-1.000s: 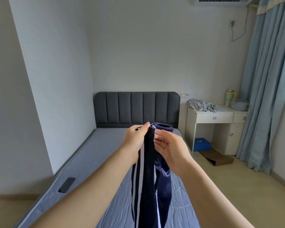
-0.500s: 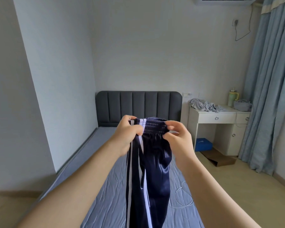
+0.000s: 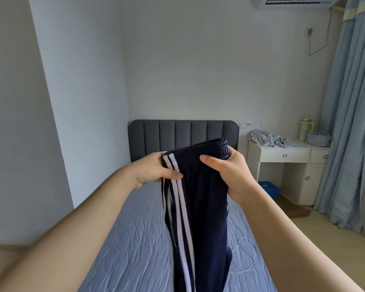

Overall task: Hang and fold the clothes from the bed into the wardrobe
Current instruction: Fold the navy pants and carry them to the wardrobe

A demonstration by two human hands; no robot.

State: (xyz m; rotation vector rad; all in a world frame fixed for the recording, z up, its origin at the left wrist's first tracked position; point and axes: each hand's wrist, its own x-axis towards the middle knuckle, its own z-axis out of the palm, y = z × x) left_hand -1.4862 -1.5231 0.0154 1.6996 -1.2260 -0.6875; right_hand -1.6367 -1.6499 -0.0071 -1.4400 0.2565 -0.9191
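Navy track trousers (image 3: pixel 202 207) with white side stripes hang from both my hands above the bed (image 3: pixel 139 232). My left hand (image 3: pixel 154 171) grips the striped left end of the waistband, thumb lying across the stripes. On the right end, my right hand (image 3: pixel 230 171) holds the elastic waistband with its thumb on the front of the cloth. The waistband is stretched between the two hands. The legs drop straight down out of the bottom of the view. No wardrobe is in view.
A white charging cable (image 3: pixel 244 258) lies on the blue-grey mattress. Behind it stands the dark padded headboard (image 3: pixel 183 133). A white desk (image 3: pixel 287 165) at the right carries crumpled grey clothing (image 3: pixel 268 139), a bottle and a grey bag. Blue curtains (image 3: pixel 350 114) hang far right.
My hands have drawn apart and spread the waistband wide; before, they were bunched together at its top. The view has shifted closer to the headboard.
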